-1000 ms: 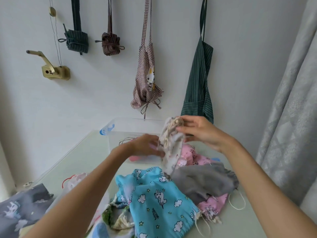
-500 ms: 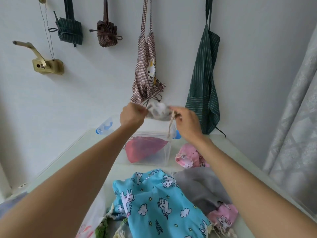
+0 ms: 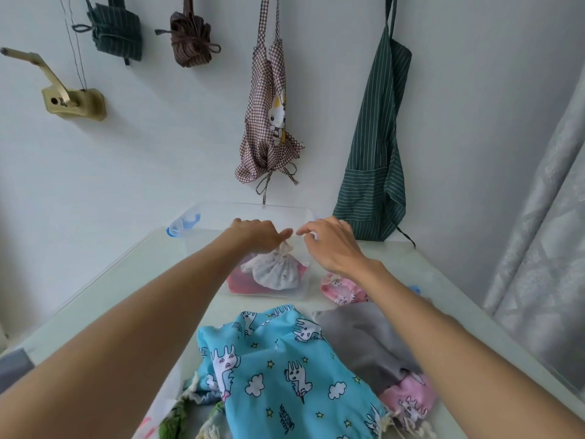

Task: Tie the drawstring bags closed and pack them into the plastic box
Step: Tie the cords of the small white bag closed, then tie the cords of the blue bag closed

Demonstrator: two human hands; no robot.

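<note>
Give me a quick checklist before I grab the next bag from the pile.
1. White tied drawstring bag inside the clear plastic box: ok, resting on the red bag.
2. Its neck cinched: ok; knot itself: cannot tell.
3. Left hand free: cannot tell, fingertips at the neck.
4. Right hand free: ok, open above the box.
5. Room left in the box: ok.
6. Next bags within reach: ok, blue unicorn-print bag and grey bag lie nearest.

The bag [image 3: 277,271] in the clear box [image 3: 304,291] is white with tiny dots, on a red bag [image 3: 240,282]. Nearby lie a blue unicorn bag [image 3: 285,375], a grey bag [image 3: 364,340] and pink bags [image 3: 340,288]. A green striped apron [image 3: 376,147] hangs behind.
</note>
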